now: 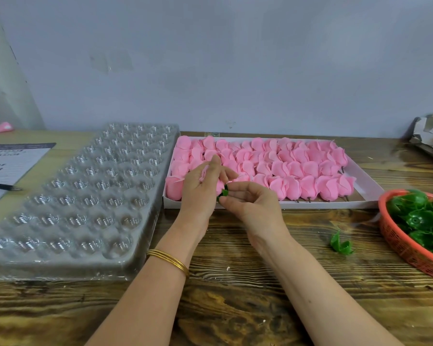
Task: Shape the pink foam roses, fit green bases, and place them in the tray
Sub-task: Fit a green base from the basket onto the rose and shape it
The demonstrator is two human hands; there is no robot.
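Head view of the worktable (235,295). We see the left hand (203,188) closed around a pink rose (219,187), fingers and thumb wrapped about the bloom; only part of the flower shows between them. The right hand (250,203) meets it from the right. Its thumb and forefinger pinch a green base (225,192) against the lower end of the rose, and its other fingers are loosely curled. Whether the base is fully seated we cannot tell. Both hands hover over the near left corner of a shallow white box (310,204), in which rows of pink roses (285,168) lie on their sides, stems toward us.

To the left of the box, just beside it, lies the clear tray (60,268), a plastic sheet moulded into rows of round cups. At the far right an orange basket (385,228) holds a heap of green bases (420,216). One loose green piece (340,245) lies on the table between the basket and the right forearm. Gold bangles (169,260) circle the left wrist. A printed sheet (8,166) with a pen (5,187) on it lies at the left edge, and torn cardboard (430,138) at the upper right.
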